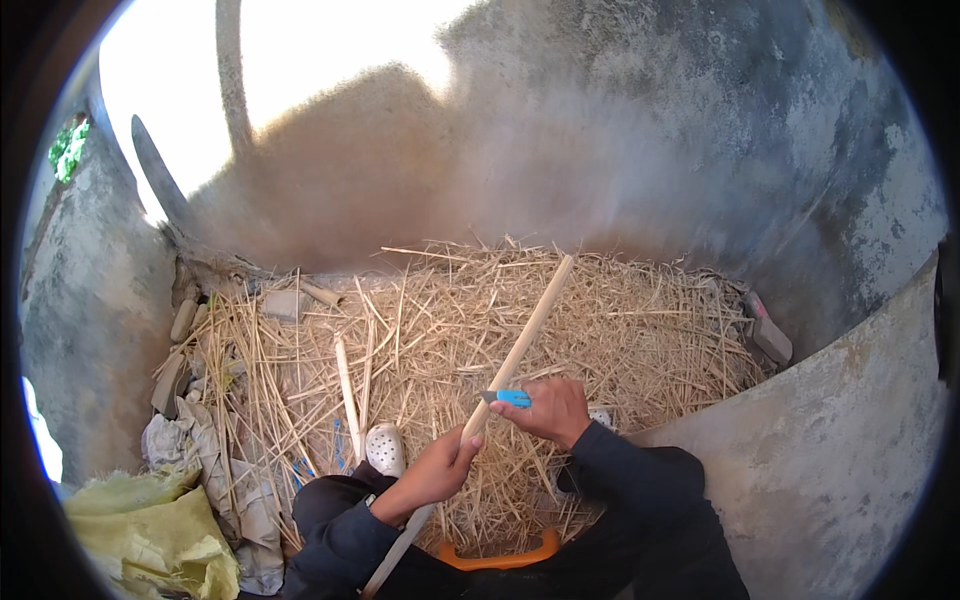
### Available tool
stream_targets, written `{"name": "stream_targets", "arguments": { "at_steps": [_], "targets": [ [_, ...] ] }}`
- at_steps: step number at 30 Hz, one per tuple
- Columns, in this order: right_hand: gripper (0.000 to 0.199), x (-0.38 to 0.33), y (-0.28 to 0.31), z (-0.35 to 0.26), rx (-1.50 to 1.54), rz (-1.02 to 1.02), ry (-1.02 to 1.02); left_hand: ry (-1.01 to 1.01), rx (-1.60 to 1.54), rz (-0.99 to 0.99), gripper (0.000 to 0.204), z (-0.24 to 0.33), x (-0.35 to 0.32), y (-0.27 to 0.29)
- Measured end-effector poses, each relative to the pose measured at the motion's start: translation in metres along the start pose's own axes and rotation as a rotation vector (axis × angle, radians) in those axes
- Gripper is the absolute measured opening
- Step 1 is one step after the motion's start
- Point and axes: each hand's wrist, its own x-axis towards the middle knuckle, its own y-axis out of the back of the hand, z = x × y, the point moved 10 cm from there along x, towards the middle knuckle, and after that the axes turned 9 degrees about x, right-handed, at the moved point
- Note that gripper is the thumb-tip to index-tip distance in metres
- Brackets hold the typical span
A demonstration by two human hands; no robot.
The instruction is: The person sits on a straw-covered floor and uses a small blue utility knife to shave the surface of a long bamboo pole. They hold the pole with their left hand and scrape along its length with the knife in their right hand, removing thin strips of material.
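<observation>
A long, pale strip of wood or bamboo [528,335] runs slantwise from my lap up over the middle of the floor. My left hand [438,472] is closed around its lower part. In my right hand [556,410] is a blue-handled utility knife [514,398], gripped just above the left hand. Its dark blade lies against the strip, pointing left; how deep it cuts, if at all, cannot be seen. The strip's lower end passes beneath my left forearm toward the bottom edge.
Shavings and thin slivers [640,320] cover the floor. Another pale stick [349,395] lies by my white perforated shoe [385,450]. A yellow sack [150,530] and crumpled paper [215,450] are at left. An orange seat edge [500,560] shows below me. A brick [770,340] sits by the right wall.
</observation>
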Motion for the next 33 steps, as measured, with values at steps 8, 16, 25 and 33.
{"name": "stream_targets", "arguments": {
  "at_steps": [8,16,25,33],
  "targets": [
    [0.076,0.027,0.038,0.064,-0.125,0.143,-0.185,0.012,0.113,-0.041,0.032,0.020,0.007,-0.001],
    [0.073,0.006,0.020,-0.005,0.037,0.042,0.007,0.191,-0.353,-0.181,0.031,0.005,-0.002,-0.010],
    [0.077,0.000,0.016,-0.006,0.078,0.031,0.018,0.346,-0.740,-0.307,0.033,0.012,-0.012,-0.018],
    [0.077,0.031,0.068,0.097,-0.059,0.243,-0.231,0.384,-0.737,-0.411,0.031,0.023,-0.013,-0.043]
  ]
}}
